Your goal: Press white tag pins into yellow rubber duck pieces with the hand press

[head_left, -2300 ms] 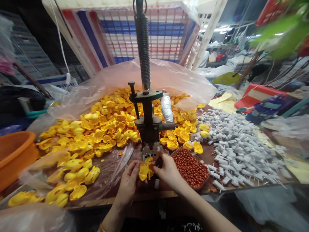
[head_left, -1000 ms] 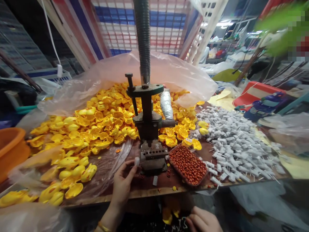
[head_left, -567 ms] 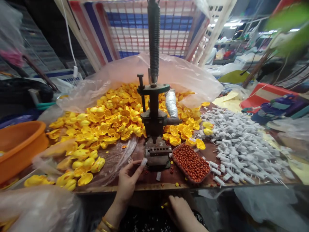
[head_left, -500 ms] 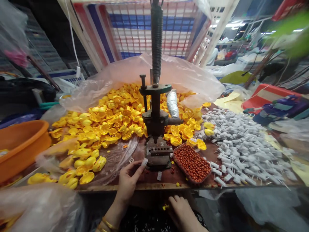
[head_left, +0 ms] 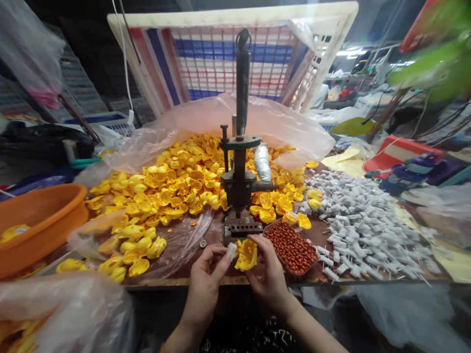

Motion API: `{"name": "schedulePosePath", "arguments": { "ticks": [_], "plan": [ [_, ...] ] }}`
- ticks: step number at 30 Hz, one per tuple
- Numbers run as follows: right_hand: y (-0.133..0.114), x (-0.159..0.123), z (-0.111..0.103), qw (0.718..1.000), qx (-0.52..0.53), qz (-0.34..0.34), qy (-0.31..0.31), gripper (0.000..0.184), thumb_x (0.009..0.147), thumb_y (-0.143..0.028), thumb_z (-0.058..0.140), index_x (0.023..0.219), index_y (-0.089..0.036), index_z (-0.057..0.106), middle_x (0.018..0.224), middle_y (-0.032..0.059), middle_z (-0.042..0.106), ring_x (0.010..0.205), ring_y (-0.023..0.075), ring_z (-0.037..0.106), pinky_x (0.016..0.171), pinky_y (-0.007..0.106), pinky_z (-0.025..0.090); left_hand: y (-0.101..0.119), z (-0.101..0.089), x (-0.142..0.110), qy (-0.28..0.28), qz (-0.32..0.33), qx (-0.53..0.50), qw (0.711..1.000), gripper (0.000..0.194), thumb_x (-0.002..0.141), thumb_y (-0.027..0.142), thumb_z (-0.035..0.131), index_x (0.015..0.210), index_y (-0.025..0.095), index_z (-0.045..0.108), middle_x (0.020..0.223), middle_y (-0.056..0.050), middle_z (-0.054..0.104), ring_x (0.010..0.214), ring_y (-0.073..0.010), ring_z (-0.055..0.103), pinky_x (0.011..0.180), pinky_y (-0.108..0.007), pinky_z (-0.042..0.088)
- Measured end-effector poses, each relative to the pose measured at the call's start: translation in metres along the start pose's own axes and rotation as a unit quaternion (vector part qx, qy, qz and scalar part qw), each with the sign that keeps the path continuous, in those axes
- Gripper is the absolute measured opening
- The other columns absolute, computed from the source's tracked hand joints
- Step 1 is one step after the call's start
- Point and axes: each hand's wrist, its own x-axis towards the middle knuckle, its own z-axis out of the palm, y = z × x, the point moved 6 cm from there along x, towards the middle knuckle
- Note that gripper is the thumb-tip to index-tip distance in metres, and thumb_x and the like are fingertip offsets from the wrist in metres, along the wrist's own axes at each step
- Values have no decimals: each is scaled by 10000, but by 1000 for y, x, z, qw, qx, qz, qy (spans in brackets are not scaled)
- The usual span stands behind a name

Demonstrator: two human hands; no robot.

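My left hand (head_left: 206, 274) pinches a small whitish plastic block (head_left: 231, 251) between thumb and fingertips. Close beside it, my right hand (head_left: 268, 272) grips a hollow yellow plastic duck shell (head_left: 247, 255), its open inside partly facing me. Block and shell are almost side by side; whether they touch I cannot tell. Both hands are over the table's front edge, just before the base of a dark metal hand press (head_left: 241, 186). To the right of my right hand lies a clear tray of small red-brown beads (head_left: 292, 247).
Behind the press is a large heap of yellow shells (head_left: 176, 181) on plastic sheeting. Many grey-white blocks with thin pins (head_left: 368, 220) cover the right side. An orange basin (head_left: 44, 220) stands at left. A white crate (head_left: 235, 14) leans at the back.
My right hand has risen from below the table edge and now holds a yellow shell beside the block. My left hand has shifted slightly right, still holding the block. The head view has tilted up.
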Motion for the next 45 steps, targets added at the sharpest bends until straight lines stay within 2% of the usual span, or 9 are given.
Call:
{"name": "schedulePosePath", "arguments": {
  "ticks": [7, 14, 16, 18, 20, 25, 32, 39, 45],
  "plan": [
    [-10, -10, 3, 990, -26, -94, 99, 671, 816, -118, 546, 1438, -185, 304, 1185, 138, 562, 1109, 236, 556, 879, 406, 552, 9, 12, -17, 22, 116, 198, 973, 224, 752, 410, 687, 772, 189, 714, 1004, -67, 523, 976, -204, 581, 861, -325, 493],
    [-3, -23, -2, 984, -23, -102, 146, 616, 869, -202, 525, 1447, -169, 313, 1226, 166, 521, 1133, 271, 520, 877, 479, 542, 35, 28, -43, 45, 316, 417, 851, 104, 788, 243, 652, 852, 270, 728, 1062, -70, 547, 1029, -248, 537, 896, -431, 418],
    [-7, -23, -4, 981, -42, -116, 149, 612, 875, -182, 511, 1453, -169, 309, 1227, 164, 522, 1136, 265, 524, 867, 465, 551, 40, 32, -49, 51, 347, 458, 817, 155, 790, 203, 643, 893, 283, 728, 1067, -69, 559, 1027, -251, 535, 888, -436, 399],
    [-12, -23, -5, 979, -61, -134, 140, 610, 882, -151, 484, 1462, -167, 297, 1233, 160, 519, 1148, 256, 523, 863, 441, 560, 43, 34, -52, 53, 352, 476, 804, 158, 787, 188, 640, 880, 278, 730, 1036, -68, 580, 1016, -254, 535, 879, -434, 392],
    [-14, -22, -4, 979, -70, -142, 126, 609, 893, -138, 450, 1475, -178, 274, 1246, 158, 508, 1167, 253, 517, 866, 432, 563, 42, 33, -49, 45, 331, 468, 818, 107, 770, 215, 660, 829, 266, 733, 984, -67, 598, 982, -253, 545, 855, -421, 407],
    [-13, -21, -2, 982, -43, -149, 110, 595, 911, -184, 447, 1477, -180, 265, 1267, 177, 493, 1169, 282, 523, 858, 463, 563, 31, 23, -32, 19, 222, 386, 895, 125, 774, 356, 669, 731, 261, 737, 909, -64, 610, 917, -239, 573, 830, -397, 452],
    [-1, -15, 7, 987, -43, -128, 87, 636, 891, -127, 462, 1488, -180, 249, 1252, 172, 488, 1183, 263, 503, 904, 442, 545, 24, 23, -25, 15, 249, 417, 874, 116, 768, 312, 670, 839, 320, 762, 963, -65, 616, 953, -255, 559, 859, -426, 424],
    [6, -9, 16, 994, -43, -89, 52, 701, 854, -80, 484, 1494, -181, 215, 1216, 164, 533, 1151, 242, 539, 916, 410, 539, -6, 8, 2, -4, 85, 239, 967, 220, 733, 448, 691, 765, 247, 774, 889, -60, 571, 899, -217, 582, 790, -324, 489],
    [11, -7, 27, 998, -33, -40, 32, 733, 870, -134, 500, 1507, -192, 143, 1216, 159, 556, 1125, 245, 568, 910, 423, 537, -11, 5, 4, -12, 96, 269, 958, 225, 751, 440, 679, 780, 237, 768, 947, -72, 571, 949, -224, 580, 845, -337, 487]
  ]
}}
